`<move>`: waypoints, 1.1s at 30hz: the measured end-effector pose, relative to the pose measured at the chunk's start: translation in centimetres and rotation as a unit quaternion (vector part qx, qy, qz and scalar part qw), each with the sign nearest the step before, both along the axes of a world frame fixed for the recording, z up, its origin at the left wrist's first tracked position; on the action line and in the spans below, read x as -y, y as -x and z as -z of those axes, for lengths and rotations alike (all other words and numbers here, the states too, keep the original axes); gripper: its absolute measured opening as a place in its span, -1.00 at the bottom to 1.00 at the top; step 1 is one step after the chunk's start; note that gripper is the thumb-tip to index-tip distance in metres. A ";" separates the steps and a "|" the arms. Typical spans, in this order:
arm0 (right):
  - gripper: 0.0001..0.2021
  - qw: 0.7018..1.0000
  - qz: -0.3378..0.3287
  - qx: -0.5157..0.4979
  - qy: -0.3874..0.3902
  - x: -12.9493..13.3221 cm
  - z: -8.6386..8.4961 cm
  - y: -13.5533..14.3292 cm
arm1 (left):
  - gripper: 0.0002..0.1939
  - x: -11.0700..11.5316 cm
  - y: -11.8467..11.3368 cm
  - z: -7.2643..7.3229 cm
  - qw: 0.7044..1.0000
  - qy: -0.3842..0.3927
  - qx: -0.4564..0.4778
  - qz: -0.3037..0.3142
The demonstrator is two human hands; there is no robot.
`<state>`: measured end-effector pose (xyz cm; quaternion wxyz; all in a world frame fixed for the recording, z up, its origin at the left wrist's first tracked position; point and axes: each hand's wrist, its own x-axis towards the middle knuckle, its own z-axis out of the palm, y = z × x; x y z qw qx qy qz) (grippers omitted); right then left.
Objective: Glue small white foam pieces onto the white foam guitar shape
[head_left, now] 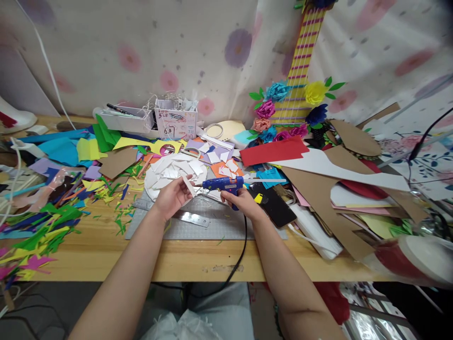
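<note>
Between the fingers of my left hand (174,197) is a small white piece (189,186), held up over the near edge of a round white form (159,174) covered in overlapping white pieces. My right hand (240,200) is wrapped round a blue glue gun (222,183), whose nozzle points left and touches or nearly touches the white piece. A long pale glue stick (265,180) sticks out of the gun's back. Below the hands lie a grey cutting mat (226,229) and a metal ruler (193,219).
Colourful paper scraps (56,212) cover the left side. White boxes (175,118) stand behind. A black phone (274,205) lies right of the mat, near cardboard sheets (318,203). A flower-decorated yellow guitar shape (297,80) leans at the back. The gun's black cable (244,245) hangs over the table edge.
</note>
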<state>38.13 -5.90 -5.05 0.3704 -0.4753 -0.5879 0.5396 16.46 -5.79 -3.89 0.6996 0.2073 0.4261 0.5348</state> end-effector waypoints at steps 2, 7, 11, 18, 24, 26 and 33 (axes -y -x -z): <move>-0.57 1.000 -0.008 0.000 0.003 0.0 0.1 -0.1 | -0.75 -0.1 0.2 0.5 1.000 -0.017 -0.012 -0.004; -0.58 0.999 -0.040 0.027 0.001 0.0 0.6 -0.3 | -0.81 -0.2 0.5 1.3 0.995 -0.048 -0.076 -0.037; -0.58 0.998 -0.044 0.048 0.002 0.0 1.0 -0.3 | -0.76 0.0 0.3 0.9 0.995 -0.038 -0.081 -0.032; -0.55 0.997 -0.050 0.058 0.013 -0.2 1.0 -0.4 | -0.73 -0.2 0.2 0.8 0.996 -0.051 -0.069 -0.011; -0.54 0.998 -0.042 0.051 0.012 0.0 0.5 -0.2 | -0.77 0.1 0.1 0.7 0.995 -0.060 -0.068 0.029; -0.54 0.998 -0.034 0.047 0.005 0.0 0.5 -0.2 | -0.74 0.3 0.0 0.5 0.996 -0.053 -0.066 0.042; -0.53 0.999 0.018 0.038 -0.010 -0.4 1.3 -0.3 | -0.67 1.0 -0.3 0.2 0.987 -0.088 -0.097 0.089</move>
